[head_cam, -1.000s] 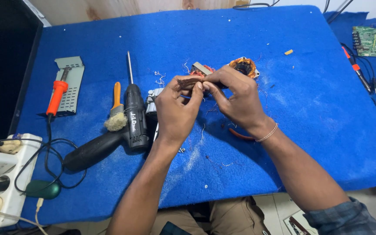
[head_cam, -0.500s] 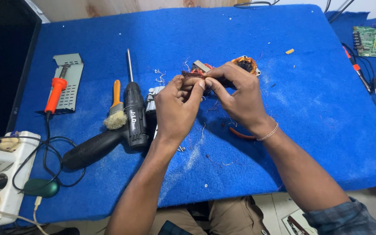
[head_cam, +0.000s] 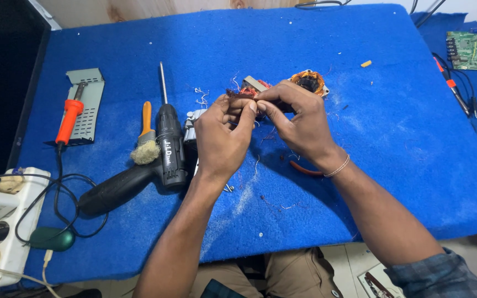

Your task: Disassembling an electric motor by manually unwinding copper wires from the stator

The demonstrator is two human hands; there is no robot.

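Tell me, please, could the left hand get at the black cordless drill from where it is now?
Probably yes: the cordless drill lies just beside the left hand, nothing between, though that hand is pinching a small copper-wound part.

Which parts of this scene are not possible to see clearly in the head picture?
- Coil piece: mostly hidden between the left hand and right hand; its shape cannot be told.
- Pliers: only a red handle shows under the right wrist.
- Circuit board: cut off by the right edge.
- Power strip: cut off by the left edge.

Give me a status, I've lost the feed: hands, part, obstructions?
Left hand and right hand both pinching small copper-wound part above blue mat. Cordless drill beside left hand, not touching.
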